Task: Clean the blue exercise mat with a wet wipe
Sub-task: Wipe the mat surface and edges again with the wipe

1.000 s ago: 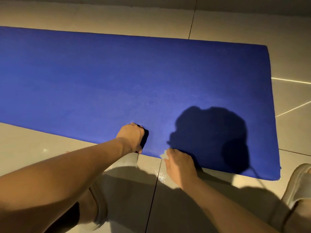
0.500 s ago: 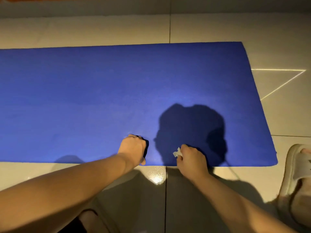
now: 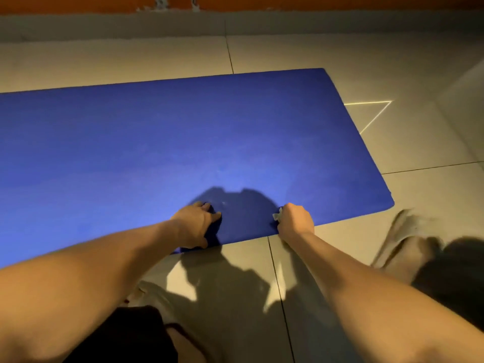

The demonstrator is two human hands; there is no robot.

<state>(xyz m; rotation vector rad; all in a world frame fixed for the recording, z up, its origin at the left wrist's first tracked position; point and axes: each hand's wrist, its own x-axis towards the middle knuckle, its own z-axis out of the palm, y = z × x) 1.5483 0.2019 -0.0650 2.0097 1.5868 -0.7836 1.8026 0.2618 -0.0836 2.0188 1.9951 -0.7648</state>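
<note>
The blue mat (image 3: 183,140) lies flat on the floor (image 3: 392,61). The left grip (image 3: 195,224) curls round the mat's near edge and holds it. The right grip (image 3: 296,218) is off to its right, closed round a small white wipe (image 3: 277,215), pressing it on the same edge

Mat (image 3: 157,142) on floor (image 3: 392,61), left hand (image 3: 195,225) and right hand (image 3: 296,220) with wipe (image 3: 277,215) at its near edge

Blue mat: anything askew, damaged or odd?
The mat lies flat except its near edge, bunched up where the left hand grips it. The right hand holds the wipe crumpled small. At top, the wall paint is chipped.
</note>
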